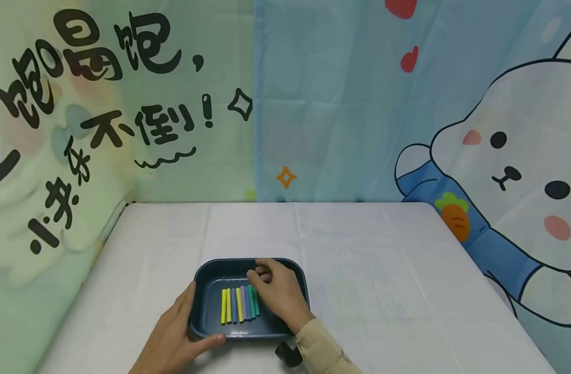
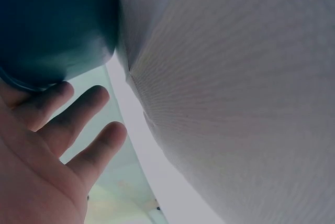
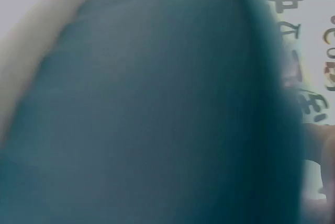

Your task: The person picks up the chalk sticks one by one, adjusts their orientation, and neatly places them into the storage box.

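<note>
A dark blue rectangular tray [image 1: 248, 335] sits on the white table. In it lies a row of several short, slim coloured sticks [image 1: 240, 305], side by side: yellow, blue, purple and green. My left hand [image 1: 175, 324] steadies the tray's left side, thumb along the front rim. In the left wrist view its fingers [image 2: 78, 116] are spread and nearly straight against the tray wall. My right hand [image 1: 278, 291] is over the tray's right half, fingers bent near the row's right end; I cannot tell whether they hold a stick. The tray wall [image 3: 157, 103] fills most of the right wrist view.
White cloth covers the table [image 1: 383, 285]. A printed curtain [image 1: 332, 104] with lettering and a cartoon bear hangs behind and at the sides. A small black device [image 1: 289, 355] sits at my right wrist, beside the tray's front edge.
</note>
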A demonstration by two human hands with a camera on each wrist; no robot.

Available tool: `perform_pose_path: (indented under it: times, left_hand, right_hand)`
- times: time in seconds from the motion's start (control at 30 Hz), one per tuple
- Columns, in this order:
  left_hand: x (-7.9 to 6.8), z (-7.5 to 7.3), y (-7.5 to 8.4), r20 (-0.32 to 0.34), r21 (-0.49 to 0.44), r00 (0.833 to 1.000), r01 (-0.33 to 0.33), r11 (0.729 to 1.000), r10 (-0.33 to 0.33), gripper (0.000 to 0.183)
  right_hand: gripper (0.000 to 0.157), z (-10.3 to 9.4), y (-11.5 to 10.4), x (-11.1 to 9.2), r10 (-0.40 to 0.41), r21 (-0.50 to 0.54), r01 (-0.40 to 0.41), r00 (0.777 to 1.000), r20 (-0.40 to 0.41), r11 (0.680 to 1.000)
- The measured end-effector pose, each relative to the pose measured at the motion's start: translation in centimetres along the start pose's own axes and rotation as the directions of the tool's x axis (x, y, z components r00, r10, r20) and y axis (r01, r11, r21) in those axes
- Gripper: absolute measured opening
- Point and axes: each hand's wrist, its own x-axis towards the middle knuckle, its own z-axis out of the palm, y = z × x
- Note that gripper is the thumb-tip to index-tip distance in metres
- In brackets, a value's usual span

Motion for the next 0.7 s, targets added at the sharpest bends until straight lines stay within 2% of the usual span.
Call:
perform_pose_path:
  times: [0.13, 0.27, 0.43, 0.5, 0.6, 0.7]
  left_hand:
    - [0.0, 0.0, 0.2, 0.007, 0.002, 1.0, 0.01, 1.0, -0.01, 0.125]
    - [0.0, -0.1, 0.5, 0.028, -0.002, 0.998, 0.048, 0.999, -0.048, 0.127]
    - [0.0, -0.4, 0.6, 0.053, -0.009, 0.996, 0.074, 0.997, -0.074, 0.129]
    - [-0.1, -0.4, 0.6, 0.053, -0.01, 0.996, 0.073, 0.997, -0.072, 0.128]
    - [-0.1, -0.3, 0.7, 0.052, -0.01, 0.996, 0.076, 0.997, -0.075, 0.128]
    - [0.0, -0.3, 0.7, 0.055, -0.006, 0.995, 0.082, 0.997, -0.081, 0.129]
  right_hand:
    - [0.065, -2.0, -0.4, -0.6, -0.041, -0.04, 0.039, 0.998, -0.055, 0.998]
    - [0.072, -4.6, -0.2, -0.8, -0.101, -0.149, 0.081, 0.986, -0.133, 0.985]
    - [0.069, -7.7, 1.6, -0.8, -0.246, -0.346, 0.159, 0.944, -0.222, 0.925]
    - [0.069, -8.8, 2.5, -0.8, -0.266, -0.422, 0.147, 0.934, -0.238, 0.895]
    - [0.072, -10.2, 4.1, -1.0, -0.245, -0.507, 0.094, 0.939, -0.241, 0.857]
    - [0.075, -11.2, 6.2, -1.1, -0.214, -0.544, 0.045, 0.944, -0.252, 0.838]
